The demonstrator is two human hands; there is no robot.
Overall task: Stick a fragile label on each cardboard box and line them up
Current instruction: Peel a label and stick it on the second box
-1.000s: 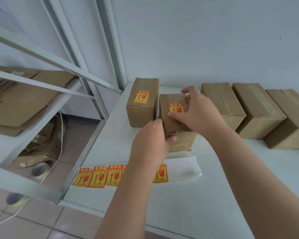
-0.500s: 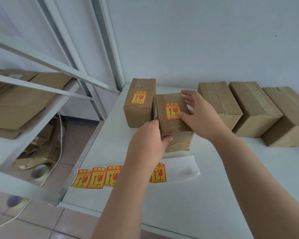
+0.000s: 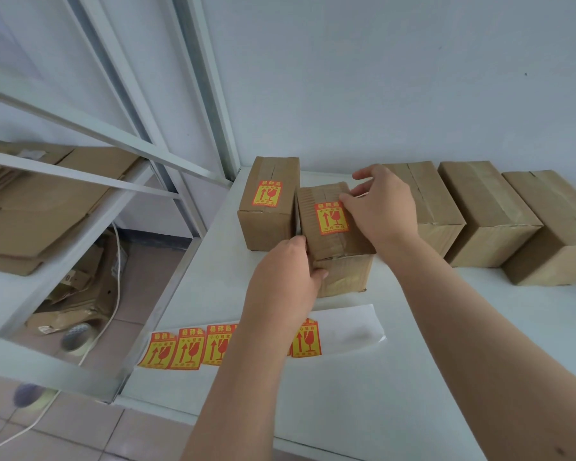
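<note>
Spreading across the view, the white tabletop (image 3: 363, 377) carries a row of cardboard boxes along the wall. Three unlabelled boxes (image 3: 489, 214) sit to the right, their long axes running away from the person. At the far left stands the first labelled box (image 3: 266, 204), and just beside it, set a little nearer the person, is the second box (image 3: 333, 234), which both hands grip. Its long axis also runs away from the person, roughly parallel with its neighbour, so my reading is that the coming move is a short push back and left to bring it flush.

The right hand (image 3: 383, 207) lies on the box's far right top edge, fingers spread and curled over it. The left hand (image 3: 286, 277) clamps the near left corner, thumb on the front face. A fragile label (image 3: 331, 217) sits on the box top between the two hands. Near the tabletop's front edge lies the label strip (image 3: 340, 334).
</note>
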